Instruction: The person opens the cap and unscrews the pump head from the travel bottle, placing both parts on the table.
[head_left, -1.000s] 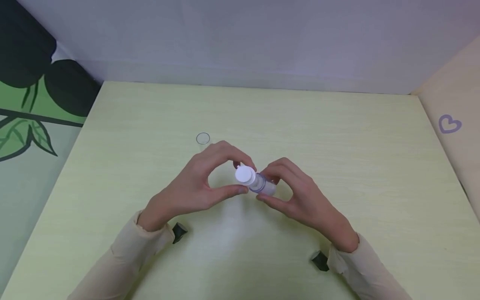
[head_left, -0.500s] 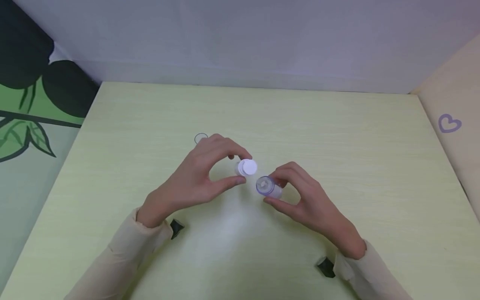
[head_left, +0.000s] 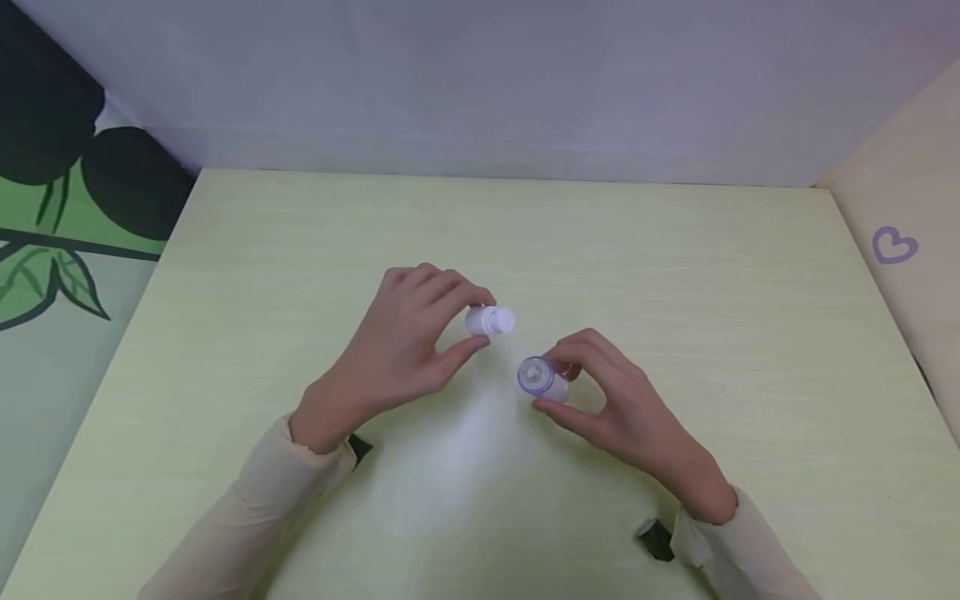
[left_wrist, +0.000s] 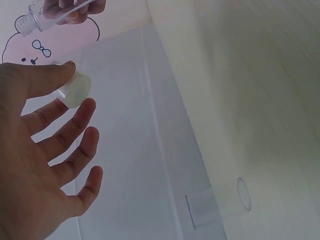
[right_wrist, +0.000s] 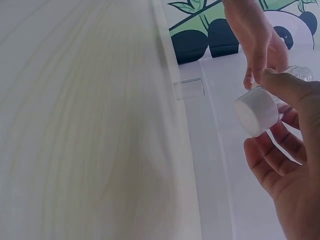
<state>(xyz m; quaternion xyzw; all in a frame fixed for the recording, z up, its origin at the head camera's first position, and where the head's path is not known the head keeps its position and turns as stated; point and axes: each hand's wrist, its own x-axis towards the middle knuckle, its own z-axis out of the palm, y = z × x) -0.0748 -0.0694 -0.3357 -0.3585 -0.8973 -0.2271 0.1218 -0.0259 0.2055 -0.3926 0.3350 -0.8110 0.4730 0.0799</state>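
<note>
In the head view my left hand pinches a small white pump top between thumb and index finger, its narrower round end pointing right. The other fingers of that hand are spread in the left wrist view. My right hand holds a small clear bottle with a white base, gripped between thumb and fingers. Its open mouth faces up and left, and a pale piece shows inside. The left wrist view shows the clear ridged neck. A gap separates pump top and bottle, both held above the table.
A clear cylindrical cover stands on the pale wooden table; in the head view my left hand hides it. A grey-violet wall closes the back. Painted panels flank the table at left and right.
The pump top has come off the bottle and moved up and away, tilting to the right. The right hand has shifted slightly right with the bottle. My left hand now covers the clear cylinder.
</note>
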